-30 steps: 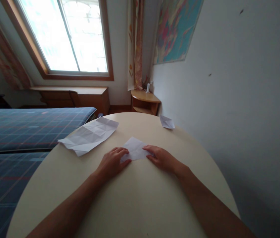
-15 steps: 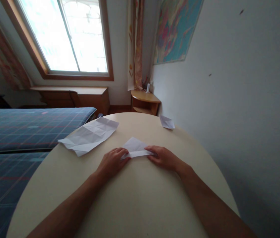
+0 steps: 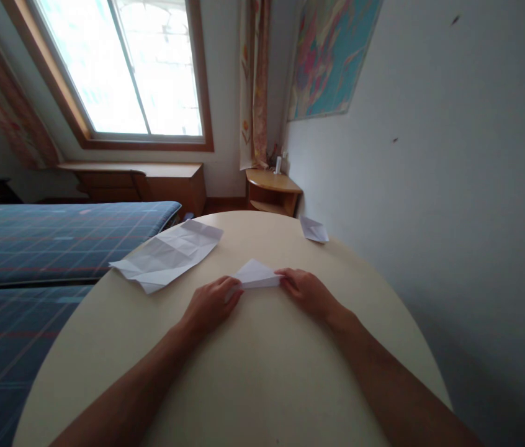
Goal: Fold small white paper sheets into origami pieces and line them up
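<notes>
Folded paper: apex points away, long axis crosswise, ends pinched in hands

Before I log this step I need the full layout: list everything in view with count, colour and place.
folded paper: one, white, between the hands
creased sheet: one, white, table's far left
small folded piece: one, white, table's far right
round table: one, cream, under the papers
plaid pads: two, blue, left of table
desk: one, brown, below window
window: one, brown-framed, back wall
curtains: two, orange-patterned, beside window
corner stand: one, brown, beyond table
small upright object: one, white, on stand
map-like poster: one, multicoloured, right wall
left hand: one, bare, gripping paper's left end
right hand: one, bare, gripping its right end
</notes>
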`<action>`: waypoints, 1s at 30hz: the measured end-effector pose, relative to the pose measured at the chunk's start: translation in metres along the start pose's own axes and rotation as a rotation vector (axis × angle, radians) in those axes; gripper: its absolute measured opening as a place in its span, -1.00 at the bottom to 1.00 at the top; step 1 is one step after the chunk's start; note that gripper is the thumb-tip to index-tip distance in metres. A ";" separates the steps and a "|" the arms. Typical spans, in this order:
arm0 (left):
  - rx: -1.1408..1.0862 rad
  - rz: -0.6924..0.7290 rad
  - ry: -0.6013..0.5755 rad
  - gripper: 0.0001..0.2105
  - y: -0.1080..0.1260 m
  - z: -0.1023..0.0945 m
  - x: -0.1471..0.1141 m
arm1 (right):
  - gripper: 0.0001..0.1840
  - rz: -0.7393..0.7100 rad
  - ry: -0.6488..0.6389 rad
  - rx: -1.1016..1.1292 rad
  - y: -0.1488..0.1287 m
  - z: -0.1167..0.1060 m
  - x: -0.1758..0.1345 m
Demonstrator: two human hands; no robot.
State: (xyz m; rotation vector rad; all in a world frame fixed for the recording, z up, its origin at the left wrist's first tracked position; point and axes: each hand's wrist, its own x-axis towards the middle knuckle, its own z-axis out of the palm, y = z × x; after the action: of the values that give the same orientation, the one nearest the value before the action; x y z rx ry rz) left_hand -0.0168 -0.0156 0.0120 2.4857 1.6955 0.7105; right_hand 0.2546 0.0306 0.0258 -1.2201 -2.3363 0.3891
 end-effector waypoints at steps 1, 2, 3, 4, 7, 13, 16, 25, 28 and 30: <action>-0.019 -0.008 0.014 -0.77 -0.002 0.002 0.000 | -0.64 0.014 0.009 0.006 -0.001 0.000 0.000; -0.041 -0.017 0.032 -0.77 -0.004 0.003 0.001 | -0.64 0.026 0.022 0.015 -0.001 0.001 0.000; -0.061 -0.028 0.053 -0.76 -0.006 0.005 0.001 | -0.63 0.035 0.037 0.025 -0.001 0.001 0.001; -0.080 -0.041 0.073 -0.75 -0.007 0.005 0.001 | -0.62 0.039 0.055 0.034 -0.001 0.002 0.001; -0.122 -0.075 0.112 -0.73 -0.010 0.006 0.003 | -0.58 0.024 0.107 0.049 -0.001 0.006 0.002; -0.125 -0.039 0.082 -0.68 -0.008 0.005 0.002 | -0.51 0.032 0.092 0.003 0.001 0.012 0.002; -0.102 -0.017 0.087 -0.65 -0.008 0.006 0.001 | -0.56 0.028 0.067 -0.082 0.003 0.013 0.002; -0.086 0.023 0.088 -0.64 -0.011 0.009 0.002 | -0.59 -0.133 0.004 -0.224 -0.032 0.021 0.002; -0.127 0.027 0.096 -0.64 -0.012 0.011 0.002 | -0.45 -0.160 -0.103 -0.185 -0.044 0.029 -0.003; -0.157 0.017 0.100 -0.64 -0.011 0.011 0.002 | -0.37 -0.126 -0.181 -0.168 -0.046 0.031 -0.006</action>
State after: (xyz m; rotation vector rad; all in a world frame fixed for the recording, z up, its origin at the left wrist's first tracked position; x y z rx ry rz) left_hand -0.0212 -0.0066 -0.0005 2.3976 1.5822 0.9462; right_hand 0.2094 -0.0014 0.0185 -1.1461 -2.6309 0.2742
